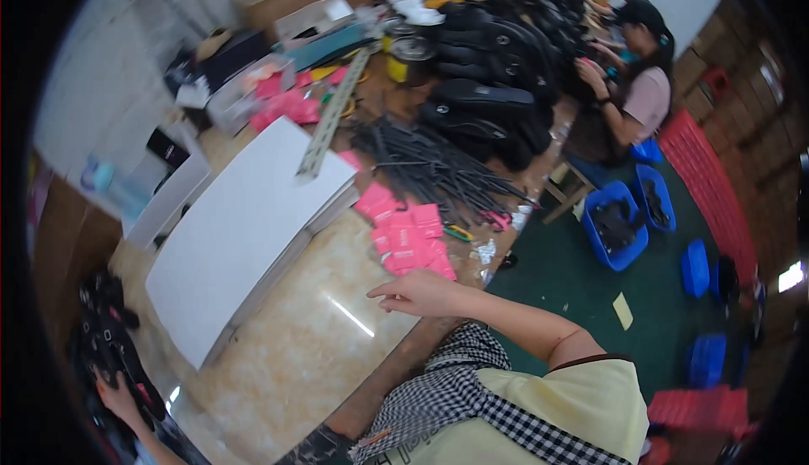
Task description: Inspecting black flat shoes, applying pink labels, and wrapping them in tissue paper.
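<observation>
At the far left edge, my left hand [118, 397] has its fingers curled over one of the black strapped pieces [109, 343] with small metal rings, heaped beside the table. My right hand [413, 292] hovers over the near edge of the table, its fingers loosely bent and apart, with nothing in them. Just beyond it lie several flat pink packets [406, 237]. Between my hands is a stack of large white sheets [240, 229], and a slotted metal strip [333, 115] rests across its far corner.
Dark thin strips [438, 161] and a tall heap of black padded pieces [489, 102] cover the far table. A person [640, 86] works at its right side. Blue baskets [618, 229] stand on the green floor. Boxes [316, 31] and a clear bin [240, 98] line the wall.
</observation>
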Tool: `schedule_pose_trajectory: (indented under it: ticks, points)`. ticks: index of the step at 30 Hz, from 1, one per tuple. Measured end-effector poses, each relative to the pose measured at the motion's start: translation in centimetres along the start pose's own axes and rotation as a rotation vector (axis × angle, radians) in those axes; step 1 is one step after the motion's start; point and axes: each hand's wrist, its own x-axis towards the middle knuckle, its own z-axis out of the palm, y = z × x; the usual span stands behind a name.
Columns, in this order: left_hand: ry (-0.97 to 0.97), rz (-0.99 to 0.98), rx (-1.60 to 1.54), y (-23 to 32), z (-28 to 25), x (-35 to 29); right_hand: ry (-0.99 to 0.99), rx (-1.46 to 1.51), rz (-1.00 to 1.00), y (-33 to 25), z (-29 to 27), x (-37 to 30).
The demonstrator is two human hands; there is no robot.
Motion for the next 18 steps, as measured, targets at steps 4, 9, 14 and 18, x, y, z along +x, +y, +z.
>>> schedule_pose_trajectory:
  ticks: [4,9,14,18]
  points:
    - [0.073,0.329,-0.274,18.7,0.8,8.2,0.298,-0.189,0.176,3.2,-7.2,-4.4]
    - [-0.172,0.455,-0.369,39.7,-7.4,0.2,0.984,-0.264,0.212,11.6,-21.7,-6.5]
    - [-0.466,0.418,-0.485,43.3,-9.2,-6.5,1.278,-0.794,0.562,26.4,-36.4,-5.4]
    - [-0.495,0.344,-0.493,41.0,-8.3,-10.6,1.274,-0.541,0.774,32.8,-42.0,-6.4]
